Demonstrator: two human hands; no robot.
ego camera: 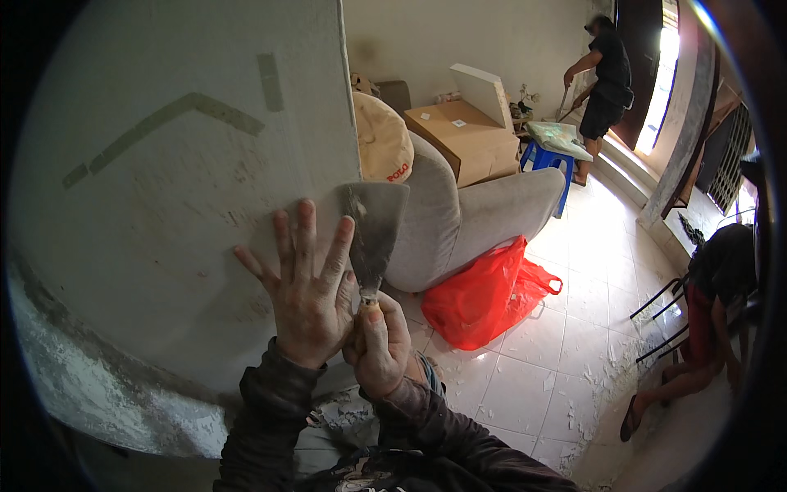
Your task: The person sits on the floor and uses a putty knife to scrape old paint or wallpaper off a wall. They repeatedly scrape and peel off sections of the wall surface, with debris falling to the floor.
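Observation:
My left hand [310, 295] is spread flat with its fingers apart, in front of or against the pale wall [184, 246]; whether it touches cannot be told. Pale dust covers its skin. Close beside it on the right, my right hand [380, 347] grips the handle of a wide-bladed putty knife [376, 227], the blade pointing up near the wall's vertical edge. Greenish-grey strips [147, 120] mark the wall above, over brownish scuffs. Below, the wall's lower band [123, 375] is rough and patchy.
Grey upholstered seating [424, 227] holds a cardboard box [467, 138] and a beige POLO-marked item [378, 135]. A red plastic bag [476, 301] lies on the tiled floor [522, 369], where flakes are scattered. One person stands near a blue stool [547, 161]; another bends at the right by dark metal legs.

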